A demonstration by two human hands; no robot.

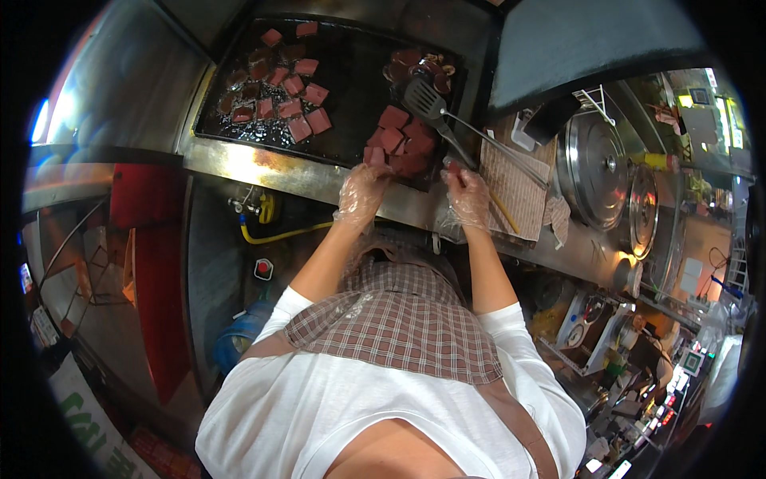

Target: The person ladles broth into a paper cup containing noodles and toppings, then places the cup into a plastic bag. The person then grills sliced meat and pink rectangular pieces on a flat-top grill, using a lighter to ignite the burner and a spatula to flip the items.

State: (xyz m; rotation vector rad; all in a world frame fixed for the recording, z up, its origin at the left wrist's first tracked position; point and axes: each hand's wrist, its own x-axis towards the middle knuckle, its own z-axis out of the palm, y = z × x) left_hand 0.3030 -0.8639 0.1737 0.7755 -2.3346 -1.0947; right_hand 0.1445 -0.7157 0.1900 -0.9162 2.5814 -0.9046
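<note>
Several reddish-brown square food slabs [290, 108] lie in bubbling oil on the left of a flat black griddle [350, 72]. At its front right corner more slabs [413, 143] are heaped. My left hand [364, 188], in a clear plastic glove, holds a slab [375, 157] at the heap's front left edge. To the right of the heap, my right hand [467, 194], gloved too, pinches a small reddish piece [454, 169]. A slotted turner [423, 100] and a second metal tool [452, 141] rest over the griddle's right rim. Darker round pieces [419, 63] sit at the back right.
Right of the griddle lies a striped cloth [516, 200], with large round metal lids [595, 161] beyond. The griddle's metal front ledge [263, 164] runs before me. Below it are a yellow hose [287, 237] and a blue gas cylinder [239, 335].
</note>
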